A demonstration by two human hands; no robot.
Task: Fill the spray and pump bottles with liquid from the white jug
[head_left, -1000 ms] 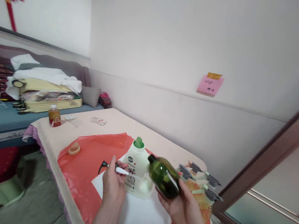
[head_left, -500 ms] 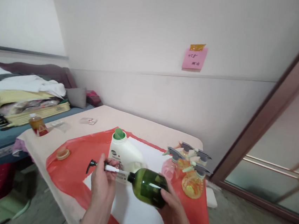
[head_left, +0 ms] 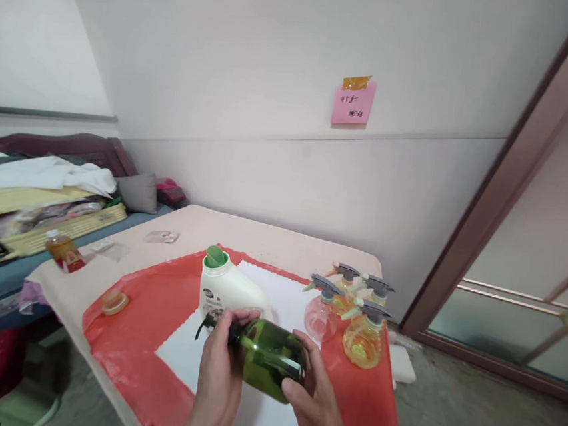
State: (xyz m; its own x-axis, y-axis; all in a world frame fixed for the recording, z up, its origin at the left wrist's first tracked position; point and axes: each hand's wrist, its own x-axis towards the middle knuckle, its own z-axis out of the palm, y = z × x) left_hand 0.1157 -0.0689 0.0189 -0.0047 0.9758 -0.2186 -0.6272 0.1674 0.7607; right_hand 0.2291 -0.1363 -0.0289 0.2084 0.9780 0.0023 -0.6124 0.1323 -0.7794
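A green see-through pump bottle (head_left: 270,359) lies nearly level in the air over the white sheet. My right hand (head_left: 314,393) is closed round its base end. At the neck, my left hand (head_left: 223,361) grips the black pump head (head_left: 206,325), whose spout sticks out to the left; the fingers hide the joint between pump and neck. Just behind stands a white jug (head_left: 229,288) with a green cap in its mouth, its lower part covered by my left hand and the bottle.
Several spray bottles (head_left: 363,341) with grey triggers stand on the right of the red sheet (head_left: 154,308). A round lid (head_left: 115,302) lies on the left. A bottle of amber liquid (head_left: 65,252) stands at the table's left edge, near clear packets (head_left: 162,236).
The pump's tube has gone into the green bottle, and the pump head now sits at the neck. My hands have come closer together. The view has shifted slightly.
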